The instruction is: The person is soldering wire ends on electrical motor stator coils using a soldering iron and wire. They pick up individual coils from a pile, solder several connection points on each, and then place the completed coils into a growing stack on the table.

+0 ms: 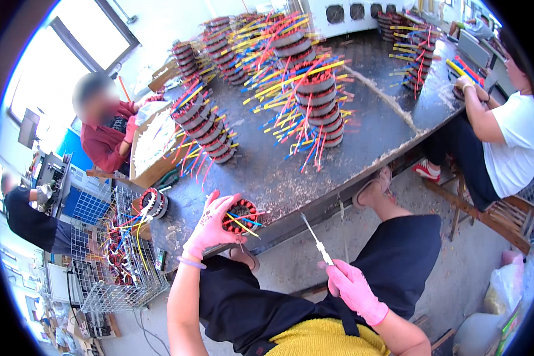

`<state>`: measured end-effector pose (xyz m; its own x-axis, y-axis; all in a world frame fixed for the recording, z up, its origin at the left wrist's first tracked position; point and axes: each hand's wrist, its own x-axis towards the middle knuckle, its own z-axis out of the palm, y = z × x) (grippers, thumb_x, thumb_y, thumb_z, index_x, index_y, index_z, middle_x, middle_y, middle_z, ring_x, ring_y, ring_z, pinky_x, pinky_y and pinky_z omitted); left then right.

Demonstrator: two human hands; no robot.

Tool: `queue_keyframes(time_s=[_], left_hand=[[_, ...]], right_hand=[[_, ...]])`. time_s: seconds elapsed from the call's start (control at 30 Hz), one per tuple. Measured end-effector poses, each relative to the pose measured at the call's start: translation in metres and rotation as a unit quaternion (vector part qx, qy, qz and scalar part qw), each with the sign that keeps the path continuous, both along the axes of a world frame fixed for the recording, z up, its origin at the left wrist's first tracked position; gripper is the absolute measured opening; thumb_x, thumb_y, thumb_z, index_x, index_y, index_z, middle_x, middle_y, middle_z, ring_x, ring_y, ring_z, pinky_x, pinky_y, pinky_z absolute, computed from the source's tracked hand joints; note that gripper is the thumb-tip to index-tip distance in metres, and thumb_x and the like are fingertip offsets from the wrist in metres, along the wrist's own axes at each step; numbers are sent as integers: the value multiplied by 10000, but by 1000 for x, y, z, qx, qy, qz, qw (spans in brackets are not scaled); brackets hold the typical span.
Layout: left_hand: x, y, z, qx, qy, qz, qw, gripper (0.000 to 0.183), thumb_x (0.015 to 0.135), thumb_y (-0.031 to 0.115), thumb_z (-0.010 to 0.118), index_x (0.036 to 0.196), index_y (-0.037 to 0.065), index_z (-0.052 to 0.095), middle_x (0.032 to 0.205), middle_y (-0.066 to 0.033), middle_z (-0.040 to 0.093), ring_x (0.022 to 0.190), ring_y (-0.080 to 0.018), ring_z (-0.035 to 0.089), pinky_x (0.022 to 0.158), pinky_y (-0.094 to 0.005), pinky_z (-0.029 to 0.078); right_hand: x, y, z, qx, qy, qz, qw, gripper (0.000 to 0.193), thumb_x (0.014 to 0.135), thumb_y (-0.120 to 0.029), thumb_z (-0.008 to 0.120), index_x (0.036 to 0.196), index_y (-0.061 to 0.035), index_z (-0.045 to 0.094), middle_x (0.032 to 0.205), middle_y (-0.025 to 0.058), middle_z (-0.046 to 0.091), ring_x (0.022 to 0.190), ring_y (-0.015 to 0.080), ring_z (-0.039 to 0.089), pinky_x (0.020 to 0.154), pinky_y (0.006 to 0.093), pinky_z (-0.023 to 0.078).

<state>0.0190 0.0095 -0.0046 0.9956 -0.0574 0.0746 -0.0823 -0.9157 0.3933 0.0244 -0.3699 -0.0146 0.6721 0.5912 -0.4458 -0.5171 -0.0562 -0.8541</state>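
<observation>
Left hand: fingers spread over a stator, its near side hidden behind them. Right hand: fingers curled round a thin tool, handle concealed.

Three other people sit or stand around the worktable, one on the right and one at the far left. Roughly seven stacks of wound stators stand on the table, though the far ones blur together. One loose stator lies at the table's edge. One wire basket sits beside it.
</observation>
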Motion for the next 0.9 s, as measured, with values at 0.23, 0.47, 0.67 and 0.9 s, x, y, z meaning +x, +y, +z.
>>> queue_keyframes(time_s=[0.23, 0.47, 0.67, 0.9], left_hand=[[-24, -38, 88, -137, -7, 30, 990, 1168, 435, 425, 939, 1434, 62, 456, 1408, -131, 515, 1435, -368, 310, 1177, -468, 249], [-36, -61, 130, -169, -47, -30, 984, 1254, 408, 581, 923, 1430, 19, 463, 1406, -153, 523, 1432, -348, 337, 1169, -455, 246], [-37, -66, 137, -173, -39, -55, 983, 1224, 438, 477, 948, 1459, 47, 428, 1441, -136, 493, 1428, -396, 323, 1162, -486, 267], [-40, -72, 144, -72, -100, -36, 992, 1172, 398, 443, 949, 1390, 18, 493, 1396, -131, 519, 1417, -334, 350, 1169, -486, 239]], right_hand=[[7, -23, 12, 47, -5, -33, 998, 338, 1026, -263, 512, 1195, 6, 627, 607, -41, 472, 533, 56, 408, 510, 224, 305], [18, -35, 15, 61, -48, -53, 996, 278, 1041, -267, 482, 1116, -15, 575, 607, -54, 442, 507, 40, 354, 473, 217, 248], [11, -34, 29, 82, -73, -70, 991, 266, 1042, -262, 476, 910, -67, 601, 623, -59, 427, 527, 36, 344, 480, 213, 242], [10, -46, 45, 60, -37, -22, 997, 358, 1035, -224, 481, 1268, 31, 576, 617, -46, 470, 530, 37, 375, 499, 206, 275]])
